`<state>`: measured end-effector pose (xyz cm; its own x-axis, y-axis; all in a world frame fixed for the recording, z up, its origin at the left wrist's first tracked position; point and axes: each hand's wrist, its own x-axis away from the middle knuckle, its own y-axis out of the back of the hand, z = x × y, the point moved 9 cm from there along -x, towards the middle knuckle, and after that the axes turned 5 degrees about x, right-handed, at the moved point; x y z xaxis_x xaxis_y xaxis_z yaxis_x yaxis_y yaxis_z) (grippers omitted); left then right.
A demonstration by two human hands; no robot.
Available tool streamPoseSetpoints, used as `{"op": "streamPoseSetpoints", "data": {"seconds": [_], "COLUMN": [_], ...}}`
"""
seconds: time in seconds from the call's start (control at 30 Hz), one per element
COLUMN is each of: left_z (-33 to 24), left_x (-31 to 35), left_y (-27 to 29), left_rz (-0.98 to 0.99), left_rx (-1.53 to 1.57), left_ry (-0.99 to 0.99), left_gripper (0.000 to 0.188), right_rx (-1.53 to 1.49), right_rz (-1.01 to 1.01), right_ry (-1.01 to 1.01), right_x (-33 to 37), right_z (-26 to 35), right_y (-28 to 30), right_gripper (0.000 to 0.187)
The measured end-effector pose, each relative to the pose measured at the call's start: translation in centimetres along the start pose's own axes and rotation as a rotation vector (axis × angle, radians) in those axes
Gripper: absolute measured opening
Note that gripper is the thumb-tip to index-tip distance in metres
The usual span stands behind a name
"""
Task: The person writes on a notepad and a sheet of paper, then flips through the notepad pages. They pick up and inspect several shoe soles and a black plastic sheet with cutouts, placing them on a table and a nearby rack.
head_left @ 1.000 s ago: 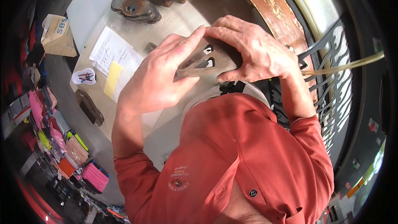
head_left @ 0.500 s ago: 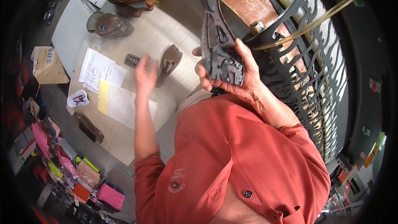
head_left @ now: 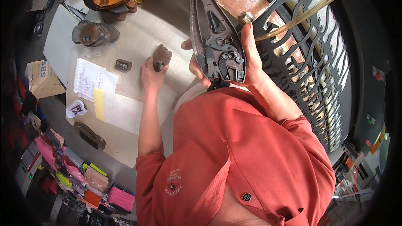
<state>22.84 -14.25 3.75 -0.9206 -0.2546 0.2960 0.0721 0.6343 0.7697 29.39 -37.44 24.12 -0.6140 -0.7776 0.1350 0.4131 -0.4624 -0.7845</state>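
On the left, I see a white, rounded dish (head_left: 69, 109) on the pale tabletop (head_left: 142, 25). Near it lies a small, dark rectangular block (head_left: 124, 65). My left hand (head_left: 153, 74) grips a brown, tapered flat piece (head_left: 161, 55) by its near end; I can't tell whether it is lifted. Rightward, my right hand (head_left: 252, 60) clasps a long, dark-grey metal openwork piece (head_left: 214, 37) by both edges, beside black curved rack bars (head_left: 289, 52).

A yellow-edged sheet (head_left: 120, 111) lies near a white dish (head_left: 78, 102)
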Motion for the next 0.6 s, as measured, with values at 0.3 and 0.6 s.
{"op": "streamPoseSetpoints", "data": {"seconds": [0.3, 0.6], "left_z": [-1.5, -11.5], "left_x": [0.7, 2.3], "left_y": [-0.8, 10.0], "left_rz": [-0.024, -0.375], "left_rx": [-0.108, 0.523], "left_ry": [-0.069, -0.229], "left_gripper": [0.091, 0.044], "right_rx": [-0.09, 0.115], "right_rz": [-0.052, -0.236], "right_ry": [0.074, 0.006], "right_x": [-1.6, -2.8], "right_z": [2.0, 2.9], "right_y": [-1.5, -1.6], "right_gripper": [0.103, 0.124]}}
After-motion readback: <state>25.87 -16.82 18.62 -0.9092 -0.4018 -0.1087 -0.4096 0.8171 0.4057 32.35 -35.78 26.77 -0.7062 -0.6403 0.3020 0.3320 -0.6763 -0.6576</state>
